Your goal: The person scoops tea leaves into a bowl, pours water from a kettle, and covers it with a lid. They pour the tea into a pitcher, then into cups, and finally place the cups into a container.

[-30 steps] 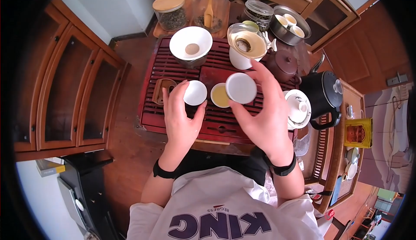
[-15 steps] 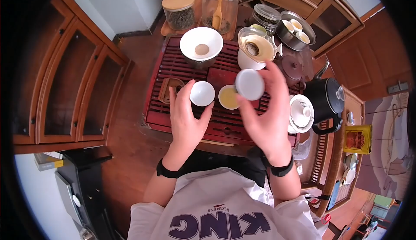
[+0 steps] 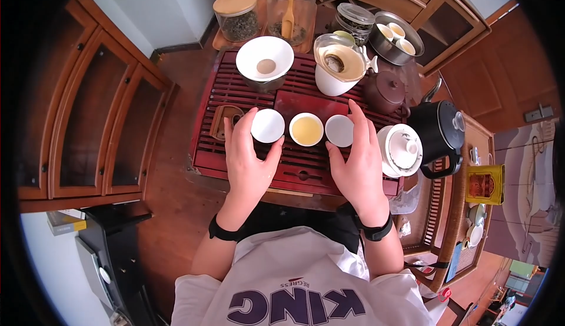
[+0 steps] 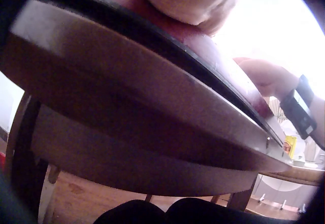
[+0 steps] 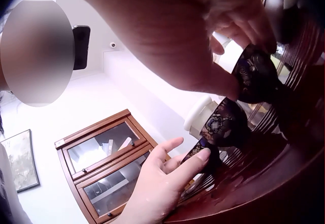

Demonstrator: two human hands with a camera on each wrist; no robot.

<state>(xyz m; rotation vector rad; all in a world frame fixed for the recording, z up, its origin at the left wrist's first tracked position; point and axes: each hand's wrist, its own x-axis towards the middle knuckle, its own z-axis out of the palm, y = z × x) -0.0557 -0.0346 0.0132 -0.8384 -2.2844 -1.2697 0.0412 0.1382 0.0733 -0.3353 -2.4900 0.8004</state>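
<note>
Three small teacups with white insides and dark patterned outsides stand in a row on the red slatted tea tray (image 3: 297,175). My left hand (image 3: 246,164) grips the left teacup (image 3: 268,126) between thumb and fingers; its white inside shows no tea. Pale yellow tea fills the middle teacup (image 3: 306,130), which neither hand touches. Around the right teacup (image 3: 339,130), white inside, my right hand (image 3: 362,170) has its thumb and fingers. The right wrist view shows the dark patterned side of that right teacup (image 5: 255,74). In the left wrist view, the cups are out of sight.
Behind the cups stand a white-rimmed bowl (image 3: 265,52) and a pitcher with a strainer (image 3: 336,67). To the right are a lidded gaiwan (image 3: 402,149), a brown teapot (image 3: 385,89) and a black kettle (image 3: 438,129). A wooden holder (image 3: 222,122) lies left of my left hand.
My right hand has brought its teacup from a tilted position over the middle cup down to the right, where it now stands upright. The left hand keeps its hold on the left cup.
</note>
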